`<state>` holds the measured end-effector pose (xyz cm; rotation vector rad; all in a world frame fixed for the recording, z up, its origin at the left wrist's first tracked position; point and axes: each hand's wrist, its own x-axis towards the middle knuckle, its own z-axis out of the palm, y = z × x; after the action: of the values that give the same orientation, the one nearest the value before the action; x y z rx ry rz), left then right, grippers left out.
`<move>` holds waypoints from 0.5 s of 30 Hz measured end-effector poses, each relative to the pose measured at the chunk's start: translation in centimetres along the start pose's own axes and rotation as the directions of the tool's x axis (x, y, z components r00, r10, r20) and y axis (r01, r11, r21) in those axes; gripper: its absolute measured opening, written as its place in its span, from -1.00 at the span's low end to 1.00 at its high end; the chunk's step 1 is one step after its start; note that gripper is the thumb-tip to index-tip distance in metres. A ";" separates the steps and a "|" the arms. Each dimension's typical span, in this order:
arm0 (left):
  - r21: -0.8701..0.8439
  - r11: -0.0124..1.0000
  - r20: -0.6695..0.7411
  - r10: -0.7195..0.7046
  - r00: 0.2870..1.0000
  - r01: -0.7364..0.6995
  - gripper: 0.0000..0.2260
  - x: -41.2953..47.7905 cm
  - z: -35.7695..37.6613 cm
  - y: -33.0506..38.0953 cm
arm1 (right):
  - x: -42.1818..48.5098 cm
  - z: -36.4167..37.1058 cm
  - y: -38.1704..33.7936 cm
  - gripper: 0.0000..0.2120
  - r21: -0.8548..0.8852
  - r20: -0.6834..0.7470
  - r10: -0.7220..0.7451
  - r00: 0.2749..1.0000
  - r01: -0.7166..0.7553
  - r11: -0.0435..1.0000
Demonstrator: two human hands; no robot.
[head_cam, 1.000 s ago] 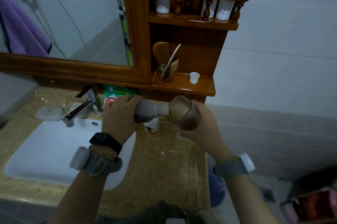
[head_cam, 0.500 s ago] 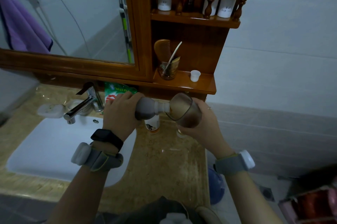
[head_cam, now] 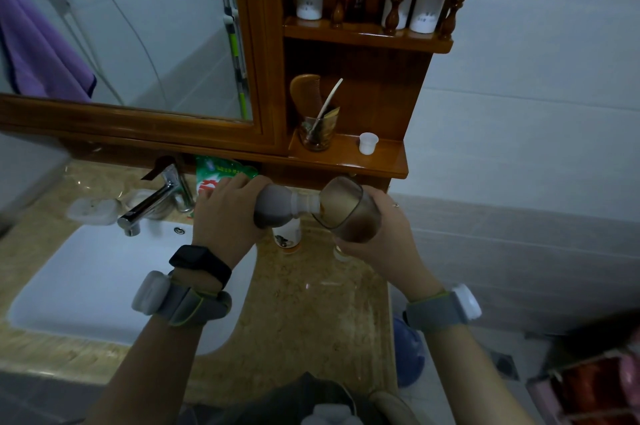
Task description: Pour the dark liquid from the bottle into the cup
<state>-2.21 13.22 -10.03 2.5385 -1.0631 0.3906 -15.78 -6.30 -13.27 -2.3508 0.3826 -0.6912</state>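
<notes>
Left hand [head_cam: 227, 213] gripping tipped bottle [head_cam: 277, 204], neck inside cup [head_cam: 349, 213] held by right hand [head_cam: 388, 237]

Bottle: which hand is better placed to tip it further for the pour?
Left. The left hand grips the bottle, which lies sideways with its mouth at the rim of the cup; the right hand is occupied holding that tilted cup.

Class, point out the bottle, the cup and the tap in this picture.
bottle [head_cam: 273, 206], head view, its dark body.
cup [head_cam: 349, 212], head view, its clear side wall.
tap [head_cam: 149, 204], head view, its metal spout.
</notes>
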 end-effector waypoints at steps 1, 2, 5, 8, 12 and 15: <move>0.003 1.000 0.002 -0.001 1.000 0.001 -0.52 0.0 0.0 0.0 | 0.0 0.0 0.0 -0.32 0.001 0.000 0.002 1.000 -0.002 1.000; 0.008 1.000 0.002 0.000 1.000 0.000 -0.52 0.0 0.0 0.0 | 0.1 0.0 0.0 -0.32 -0.001 0.003 0.006 1.000 -0.006 1.000; 0.012 1.000 0.002 -0.001 1.000 0.001 -0.52 0.1 -0.1 0.1 | 0.2 0.2 0.2 -0.31 -0.017 0.005 0.015 1.000 -0.015 1.000; 0.015 1.000 0.001 0.000 1.000 0.000 -0.54 0.2 -0.2 0.2 | 0.5 0.4 0.5 -0.32 -0.038 0.008 0.022 1.000 -0.022 0.999; 0.015 1.000 0.003 -0.004 1.000 0.004 -0.54 0.3 -0.1 0.3 | 0.7 0.5 0.8 -0.35 -0.071 -0.004 0.019 1.000 -0.019 0.997; 0.016 1.000 -0.005 0.003 1.000 -0.003 -0.55 0.3 -0.1 0.4 | 0.5 0.3 1.0 -0.34 -0.051 -0.022 -0.001 1.000 0.000 0.999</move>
<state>-2.30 12.75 -9.75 2.5487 -1.0663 0.4074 -15.26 -7.08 -13.96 -2.3929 0.4136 -0.7156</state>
